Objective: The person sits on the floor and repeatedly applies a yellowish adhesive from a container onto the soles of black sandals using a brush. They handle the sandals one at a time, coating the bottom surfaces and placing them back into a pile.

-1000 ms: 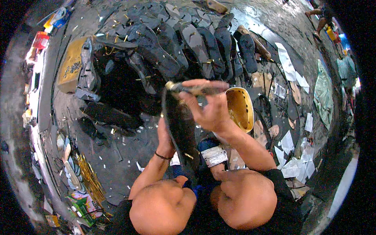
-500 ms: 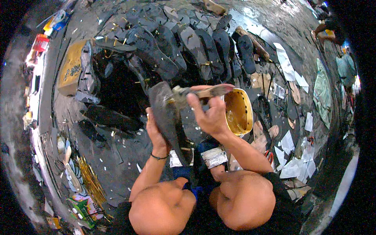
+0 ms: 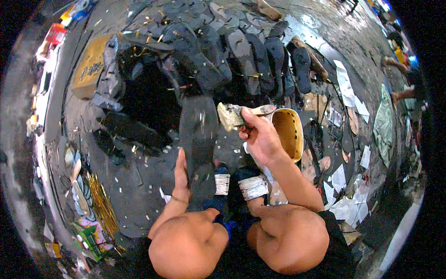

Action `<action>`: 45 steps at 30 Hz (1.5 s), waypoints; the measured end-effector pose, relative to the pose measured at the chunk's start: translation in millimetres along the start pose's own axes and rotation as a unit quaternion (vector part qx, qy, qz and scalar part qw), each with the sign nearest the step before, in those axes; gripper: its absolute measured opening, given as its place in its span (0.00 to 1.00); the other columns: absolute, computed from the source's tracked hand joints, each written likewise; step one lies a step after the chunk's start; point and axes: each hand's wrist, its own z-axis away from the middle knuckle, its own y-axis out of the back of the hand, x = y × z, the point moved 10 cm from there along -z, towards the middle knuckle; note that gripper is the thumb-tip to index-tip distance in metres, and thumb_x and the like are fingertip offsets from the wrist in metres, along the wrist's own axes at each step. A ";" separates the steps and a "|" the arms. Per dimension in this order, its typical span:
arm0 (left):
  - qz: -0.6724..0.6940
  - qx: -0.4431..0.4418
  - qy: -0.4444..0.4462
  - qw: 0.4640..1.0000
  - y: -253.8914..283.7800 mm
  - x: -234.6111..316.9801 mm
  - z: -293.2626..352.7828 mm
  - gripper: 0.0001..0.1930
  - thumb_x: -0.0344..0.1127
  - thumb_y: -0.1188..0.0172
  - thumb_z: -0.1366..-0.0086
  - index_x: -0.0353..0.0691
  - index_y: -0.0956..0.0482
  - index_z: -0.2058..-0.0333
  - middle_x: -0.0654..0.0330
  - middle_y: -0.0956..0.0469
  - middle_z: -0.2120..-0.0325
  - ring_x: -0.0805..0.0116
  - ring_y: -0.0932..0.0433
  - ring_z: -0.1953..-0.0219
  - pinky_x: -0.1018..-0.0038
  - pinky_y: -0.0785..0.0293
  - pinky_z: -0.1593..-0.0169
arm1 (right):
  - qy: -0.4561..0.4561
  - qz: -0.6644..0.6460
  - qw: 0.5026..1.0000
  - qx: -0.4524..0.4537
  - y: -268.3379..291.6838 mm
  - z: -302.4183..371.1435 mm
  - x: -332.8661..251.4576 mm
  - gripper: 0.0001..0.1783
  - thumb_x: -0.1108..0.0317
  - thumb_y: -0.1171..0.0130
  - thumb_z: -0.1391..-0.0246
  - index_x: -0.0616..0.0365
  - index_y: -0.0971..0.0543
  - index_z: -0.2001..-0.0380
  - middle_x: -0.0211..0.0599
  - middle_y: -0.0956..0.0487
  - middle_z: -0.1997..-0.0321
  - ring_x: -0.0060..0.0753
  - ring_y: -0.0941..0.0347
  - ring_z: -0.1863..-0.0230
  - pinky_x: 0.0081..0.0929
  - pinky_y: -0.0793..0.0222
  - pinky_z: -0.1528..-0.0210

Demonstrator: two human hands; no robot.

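My left hand point(image 3: 181, 174) supports a dark shoe sole point(image 3: 199, 128) by its left edge, with some of the fingers hidden behind it. The sole stands nearly upright, its broad end away from me, and its surface is smeared by motion. In my right hand point(image 3: 264, 142) is a wooden-handled brush point(image 3: 230, 117), pinched near the head. Its pale, clotted bristles point left and are apart from the sole. Just right of that hand sits a yellowish tub point(image 3: 289, 132) with dark marks along its rim and a residue inside.
Rows of dark flip-flops point(image 3: 240, 56) lie on the ground ahead. A yellow block-like container point(image 3: 87, 72) stands at the far left. White paper scraps point(image 3: 347, 200) litter the right side. Thin golden sticks point(image 3: 100, 200) and stacked pale soles point(image 3: 82, 195) lie at the near left.
The brush has come off the sole, and its bristles now show to the right of it. My right hand has shifted slightly right and turned. The sole has swung to a straighter, more face-on position.
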 end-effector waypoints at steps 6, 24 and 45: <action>-0.015 0.062 -0.204 0.977 -65.1 83.6 -58.9 0.31 0.67 0.50 0.33 0.40 0.24 0.55 0.58 0.20 0.69 0.66 0.19 0.70 0.71 0.20 0.64 | 0.366 0.490 0.791 0.027 -61.2 27.6 -45.3 0.12 0.62 0.34 0.46 0.60 0.19 0.65 0.44 0.17 0.63 0.41 0.19 0.60 0.35 0.26 0.55; 0.067 -0.014 -0.197 0.978 -75.5 92.2 -66.4 0.32 0.68 0.48 0.36 0.41 0.22 0.56 0.59 0.18 0.65 0.63 0.18 0.65 0.66 0.18 0.62 | 0.262 0.511 0.818 0.029 -32.0 9.6 -46.4 0.11 0.67 0.37 0.42 0.64 0.19 0.61 0.41 0.16 0.64 0.29 0.21 0.62 0.28 0.26 0.58; -0.785 0.127 -0.109 0.596 55.0 31.0 82.0 0.31 0.33 0.32 0.42 0.37 0.32 0.40 0.47 0.25 0.46 0.55 0.27 0.42 0.67 0.34 0.37 | 0.124 0.139 0.974 0.127 118.1 -20.3 -90.2 0.11 0.63 0.35 0.42 0.60 0.19 0.63 0.35 0.17 0.64 0.28 0.22 0.63 0.30 0.24 0.56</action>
